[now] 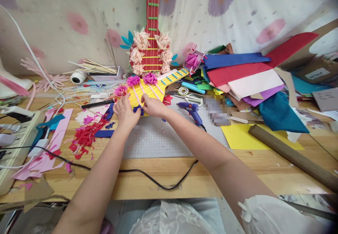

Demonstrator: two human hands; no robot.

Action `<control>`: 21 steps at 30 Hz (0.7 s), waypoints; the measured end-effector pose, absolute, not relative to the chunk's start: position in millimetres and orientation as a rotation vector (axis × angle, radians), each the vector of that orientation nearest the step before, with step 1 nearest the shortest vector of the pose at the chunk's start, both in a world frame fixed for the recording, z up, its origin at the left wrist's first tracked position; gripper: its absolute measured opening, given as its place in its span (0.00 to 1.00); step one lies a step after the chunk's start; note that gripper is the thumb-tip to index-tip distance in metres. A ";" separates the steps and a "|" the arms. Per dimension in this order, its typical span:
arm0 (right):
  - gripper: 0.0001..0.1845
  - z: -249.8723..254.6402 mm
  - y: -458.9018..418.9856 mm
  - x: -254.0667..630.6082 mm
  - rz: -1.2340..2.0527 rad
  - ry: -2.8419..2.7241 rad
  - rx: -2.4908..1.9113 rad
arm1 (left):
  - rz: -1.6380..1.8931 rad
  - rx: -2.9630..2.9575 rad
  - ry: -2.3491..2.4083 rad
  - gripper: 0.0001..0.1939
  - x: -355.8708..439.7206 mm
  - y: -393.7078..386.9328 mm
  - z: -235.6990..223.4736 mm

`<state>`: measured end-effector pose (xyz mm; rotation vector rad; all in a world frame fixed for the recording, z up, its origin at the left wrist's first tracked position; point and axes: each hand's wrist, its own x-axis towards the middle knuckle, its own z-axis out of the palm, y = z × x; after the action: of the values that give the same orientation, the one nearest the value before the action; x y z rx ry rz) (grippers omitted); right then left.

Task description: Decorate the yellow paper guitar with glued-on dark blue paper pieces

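Note:
A yellow toy guitar point(158, 90), with pink strips and pale strings, lies tilted on the desk between my hands. Magenta paper flowers point(150, 78) and a pink-red flower point(120, 91) sit along its upper edge; a red one point(167, 100) is at the lower right edge. My left hand point(124, 110) wraps the left end of the body, its thumb beside a dark blue paper flower point(137, 109) at the lower edge. With fingers curled, my right hand point(152, 106) pinches at that blue flower from the right. My fingers partly hide the flower and the body.
A red guitar with peach flowers point(141, 39) stands behind. Right of my hands lie a blue glue gun point(190, 110), scissors point(194, 99) and stacked coloured sheets point(253, 82). Red paper scraps point(88, 133) lie left, near a power strip point(19, 149). A black cable point(158, 183) crosses the front.

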<state>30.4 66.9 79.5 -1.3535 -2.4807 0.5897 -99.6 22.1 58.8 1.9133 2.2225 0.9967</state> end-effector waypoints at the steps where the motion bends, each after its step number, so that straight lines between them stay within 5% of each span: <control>1: 0.13 78.9 67.2 30.3 0.613 -2.462 -1.346 | 0.992 1.909 2.226 0.34 -99.4 22.0 59.0; 9: 0.09 66.5 70.1 40.8 0.846 -2.240 -1.181 | 1.015 1.894 2.208 0.34 -100.7 22.4 56.5; 15: 0.18 59.7 65.1 42.4 0.736 -2.275 -1.067 | 1.035 1.901 2.210 0.34 -100.5 23.1 56.6; 21: 0.17 56.8 65.7 35.5 0.693 -2.262 -1.068 | 1.044 1.900 2.212 0.34 -101.7 23.5 59.1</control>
<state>35.5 65.7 56.8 -1.0678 -2.2622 0.6928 -101.7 23.5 59.1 1.8998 2.2118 1.0444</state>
